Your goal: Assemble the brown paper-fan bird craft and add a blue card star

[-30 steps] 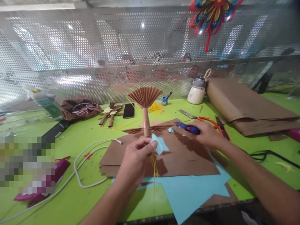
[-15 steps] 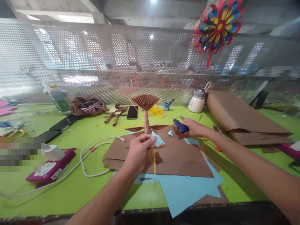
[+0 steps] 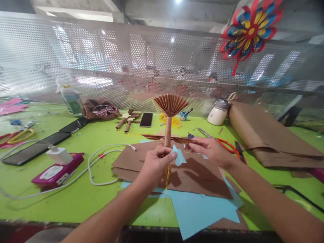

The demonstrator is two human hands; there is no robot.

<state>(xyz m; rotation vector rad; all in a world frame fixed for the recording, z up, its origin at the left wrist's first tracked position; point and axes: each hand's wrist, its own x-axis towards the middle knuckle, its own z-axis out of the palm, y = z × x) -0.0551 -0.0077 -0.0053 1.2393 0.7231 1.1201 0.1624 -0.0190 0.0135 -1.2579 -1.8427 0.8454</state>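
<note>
My left hand (image 3: 158, 162) pinches a folded light blue paper cutout (image 3: 179, 156) between thumb and fingers. Right behind those fingers stands a rolled brown paper tube (image 3: 167, 131), topped by a pleated paper fan (image 3: 170, 104), with pleated side pieces at its lower part; whether the hand also grips the tube is hidden. Yellow threads (image 3: 167, 175) hang below. My right hand (image 3: 206, 150) has its fingers loosely stretched toward the right pleated piece (image 3: 182, 140), with nothing visible in them. Just beyond these fingers, a small part of the blue glue gun (image 3: 190, 135) shows.
Brown sheets (image 3: 141, 162) and blue paper (image 3: 194, 211) lie beneath my hands. Orange-handled scissors (image 3: 226, 145) and a cream bottle (image 3: 218, 111) are to the right. A white cable (image 3: 89, 168), a purple power strip (image 3: 58, 172) and a phone (image 3: 146, 119) lie about.
My right hand has let go of the glue gun and moved left toward the pleated paper. The left hand still holds the blue cutout. The view has shifted slightly.
</note>
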